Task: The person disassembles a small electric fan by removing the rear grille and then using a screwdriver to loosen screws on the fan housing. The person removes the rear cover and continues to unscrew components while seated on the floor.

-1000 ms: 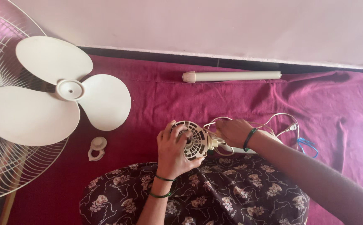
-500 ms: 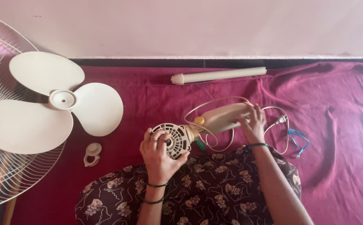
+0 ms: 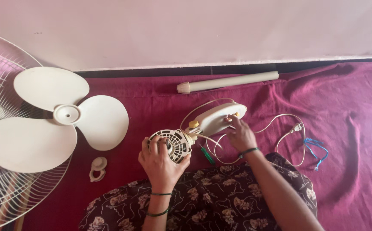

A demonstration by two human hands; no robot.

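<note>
My left hand [image 3: 159, 160] grips the round vented fan motor housing [image 3: 174, 143] near my lap. My right hand [image 3: 240, 133] rests on the cream switch body [image 3: 214, 118] joined to that housing, fingers on its far end by a yellow button. A yellow knob [image 3: 193, 124] sits on the neck between the two parts. A white power cord [image 3: 280, 137] loops from the unit over the maroon cloth [image 3: 348, 128], ending in a plug [image 3: 297, 127]. A green screwdriver [image 3: 207, 155] lies just below the neck.
A cream three-blade fan propeller [image 3: 66, 115] lies on a wire fan guard [image 3: 2, 188] at the left. A small cream locking cap [image 3: 98, 167] lies near it. A cream pole [image 3: 228, 81] lies along the wall. A blue wire [image 3: 316, 149] lies at the right.
The motor unit was turned so the switch body swung out and up. My right hand moved from the neck to the body's far end. The green screwdriver came into view.
</note>
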